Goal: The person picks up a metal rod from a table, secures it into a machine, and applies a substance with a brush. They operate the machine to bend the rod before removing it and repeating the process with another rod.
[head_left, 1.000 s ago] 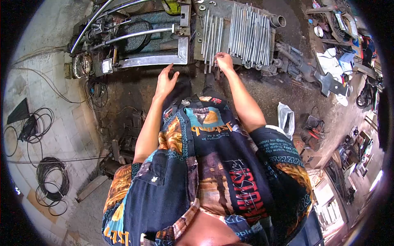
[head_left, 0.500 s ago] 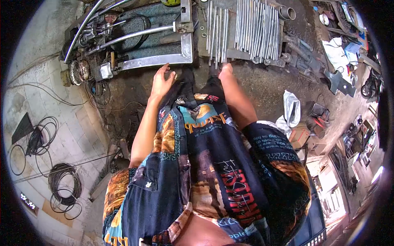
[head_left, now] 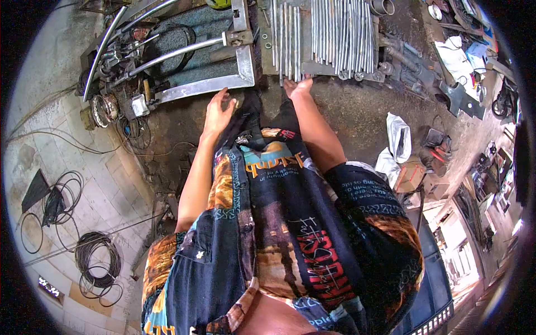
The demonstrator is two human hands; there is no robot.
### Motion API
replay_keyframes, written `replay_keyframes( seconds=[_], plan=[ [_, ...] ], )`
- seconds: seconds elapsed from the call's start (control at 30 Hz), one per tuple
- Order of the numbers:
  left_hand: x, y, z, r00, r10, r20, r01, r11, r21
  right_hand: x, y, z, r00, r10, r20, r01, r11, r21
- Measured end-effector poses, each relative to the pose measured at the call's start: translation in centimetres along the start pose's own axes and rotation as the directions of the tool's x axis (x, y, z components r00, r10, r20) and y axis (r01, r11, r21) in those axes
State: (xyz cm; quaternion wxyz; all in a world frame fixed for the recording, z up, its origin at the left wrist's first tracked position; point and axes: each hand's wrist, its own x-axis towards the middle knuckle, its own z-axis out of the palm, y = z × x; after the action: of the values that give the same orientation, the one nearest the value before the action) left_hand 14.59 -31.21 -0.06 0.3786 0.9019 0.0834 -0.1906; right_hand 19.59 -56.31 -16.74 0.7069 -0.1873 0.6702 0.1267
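My left hand [head_left: 219, 113] is at the near edge of a grey angled metal frame [head_left: 204, 84]; its fingers are loosely curved, the thumb stands apart, and nothing shows in it. My right hand [head_left: 300, 89] lies palm partly up at the near ends of a few long metal rods [head_left: 287, 44]. Its fingers point left to the rod ends, with the thumb spread away to the right. A bigger row of similar rods [head_left: 343, 39] lies side by side just right of these.
A curved metal tube [head_left: 178, 54] crosses the frame at left. A short pipe ring [head_left: 382, 6] sits beyond the rods, with metal parts [head_left: 410, 61] to their right. Coiled wire [head_left: 97, 257] lies on the left floor; a white bag [head_left: 398, 137] stands at right.
My right hand has shifted left toward the rod ends and turned from a closed shape to a more spread one. The view has moved slightly; my left hand keeps its pose.
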Motion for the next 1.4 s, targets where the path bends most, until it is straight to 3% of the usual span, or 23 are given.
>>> replay_keyframes(
  seconds=[0.03, 0.1, 0.17, 0.23, 0.37, 0.43, 0.47, 0.57, 0.67, 0.7, 0.73, 0.77, 0.8, 0.83, 0.97, 1.0, 1.03, 1.1, 1.2, 1.3, 1.33, 1.37, 1.4],
  plan=[
    [-0.1, 0.1, 0.1, 1.000, -0.001, -0.002, 0.001, 1.000, 0.010, -0.1, 0.1, 0.0, 1.000, -0.002, 0.003, 0.002, 1.000, 0.004],
    [-0.2, 0.1, 0.4, 1.000, -0.011, 0.000, 0.011, 1.000, 0.001, 0.3, 0.3, -0.1, 0.965, -0.195, 0.173, 0.173, 0.976, 0.136],
    [-0.1, 0.0, 0.8, 1.000, -0.020, 0.020, 0.021, 0.999, -0.026, 1.3, -0.1, 0.5, 0.970, -0.175, 0.168, 0.145, 0.973, 0.181],
    [0.0, 0.5, 1.1, 1.000, -0.012, 0.022, 0.012, 1.000, -0.022, 1.3, -0.6, 1.2, 0.995, -0.097, -0.037, 0.098, 0.995, 0.024],
    [-0.2, 0.1, 1.4, 0.998, 0.043, 0.047, -0.045, 0.998, 0.040, 0.3, -0.5, 0.4, 0.999, -0.035, 0.022, 0.035, 0.999, 0.017],
    [-0.4, 0.7, 1.6, 0.998, 0.049, 0.045, -0.051, 0.998, 0.045, 0.2, -0.1, 0.1, 0.968, -0.168, 0.184, 0.213, 0.942, -0.258],
    [-0.4, 0.9, 1.6, 0.997, 0.053, 0.048, -0.055, 0.997, 0.052, 2.0, -0.4, 0.0, 0.969, -0.216, 0.119, 0.247, 0.835, -0.492],
    [-0.6, 1.9, 1.6, 0.998, 0.050, 0.045, -0.051, 0.998, 0.024, -4.2, -1.8, 0.6, 0.756, -0.627, 0.188, 0.628, 0.615, -0.477],
    [-1.1, 1.7, 1.5, 0.999, 0.020, 0.046, -0.021, 1.000, 0.020, -5.2, -6.4, 0.3, 0.459, -0.794, 0.399, 0.795, 0.166, -0.583],
    [-1.3, 1.1, 1.7, 0.999, 0.025, 0.046, -0.026, 1.000, 0.017, -3.7, -8.3, 0.5, 0.298, -0.871, 0.390, 0.822, 0.027, -0.569],
    [-1.3, 0.5, 1.9, 0.997, 0.076, 0.034, -0.078, 0.995, 0.056, -4.5, -10.7, 0.8, 0.221, -0.888, 0.403, 0.826, -0.049, -0.561],
    [-1.4, 0.3, 2.1, 0.992, 0.127, 0.023, -0.129, 0.987, 0.094, -3.6, -13.3, 1.1, 0.218, -0.886, 0.409, 0.769, -0.102, -0.631],
    [-1.9, 1.4, 1.9, 0.996, 0.089, 0.029, -0.091, 0.991, 0.096, -5.6, -15.2, 1.6, 0.240, -0.871, 0.428, 0.706, -0.146, -0.693],
    [-2.1, 1.3, 2.1, 0.996, 0.091, 0.025, -0.093, 0.991, 0.097, -5.1, -16.8, 2.1, 0.189, -0.855, 0.483, 0.656, -0.256, -0.710],
    [-2.9, 1.4, 2.1, 0.999, 0.021, 0.040, -0.024, 0.997, 0.077, -2.0, -21.0, 3.7, 0.282, -0.792, 0.542, 0.462, -0.383, -0.800],
    [-3.1, 1.6, 1.9, 0.998, -0.028, 0.055, 0.025, 0.998, 0.051, -0.1, -21.6, 3.7, 0.202, -0.793, 0.575, 0.458, -0.442, -0.771],
    [-3.4, 1.7, 1.7, 0.999, -0.031, 0.045, 0.028, 0.998, 0.056, -3.0, -21.6, 4.0, 0.327, -0.769, 0.549, 0.428, -0.398, -0.812],
    [-3.9, 1.6, 1.2, 0.998, -0.064, 0.020, 0.063, 0.997, 0.051, -3.2, -21.4, 4.4, 0.290, -0.792, 0.537, 0.408, -0.405, -0.819],
    [-4.4, 1.1, 1.0, 0.997, -0.069, -0.019, 0.070, 0.996, 0.047, -2.7, -22.4, 4.7, 0.345, -0.749, 0.565, 0.384, -0.437, -0.813],
    [-4.8, 0.8, 0.7, 0.996, -0.059, -0.061, 0.060, 0.998, 0.020, -3.4, -21.8, 4.8, 0.337, -0.749, 0.570, 0.399, -0.435, -0.808],
    [-4.7, 1.0, 0.7, 0.996, -0.057, -0.074, 0.059, 0.998, 0.018, -2.5, -21.9, 4.9, 0.307, -0.733, 0.606, 0.370, -0.495, -0.786],
    [-4.8, 1.2, 0.6, 0.995, -0.050, -0.083, 0.052, 0.998, 0.024, -1.6, -22.0, 4.7, 0.197, -0.706, 0.680, 0.382, -0.583, -0.717],
    [-4.9, 1.3, 0.5, 0.995, -0.044, -0.088, 0.047, 0.998, 0.031, -2.2, -21.8, 5.0, 0.212, -0.709, 0.673, 0.377, -0.576, -0.725]
  ],
)
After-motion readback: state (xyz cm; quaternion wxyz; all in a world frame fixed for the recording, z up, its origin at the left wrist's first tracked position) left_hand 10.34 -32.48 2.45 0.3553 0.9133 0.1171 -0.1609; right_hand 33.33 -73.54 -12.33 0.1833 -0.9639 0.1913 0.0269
